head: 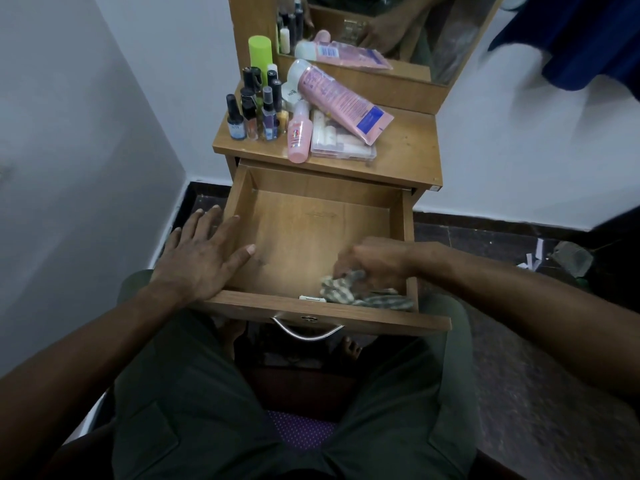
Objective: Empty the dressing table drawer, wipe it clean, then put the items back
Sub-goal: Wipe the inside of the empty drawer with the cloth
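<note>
Cloth (360, 294) in drawer's (311, 230) front-right corner

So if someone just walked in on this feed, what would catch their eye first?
The pulled-out wooden drawer at centre, bare but for a striped cloth gripped by the right hand in its near right corner. The left hand lies flat on its left edge. Behind, cosmetics crowd the tabletop, topped by a pink tube.

Plain white walls (86, 140) meet in a corner left of a narrow wooden dressing table (408, 147), whose mirror (415, 32) rises from the worktop's back edge. The floor (540, 393) is dark speckled stone with a dark skirting (paper scraps (535, 256) lie at right). Blue cloth (588, 39) hangs top right. Light is dim.
</note>
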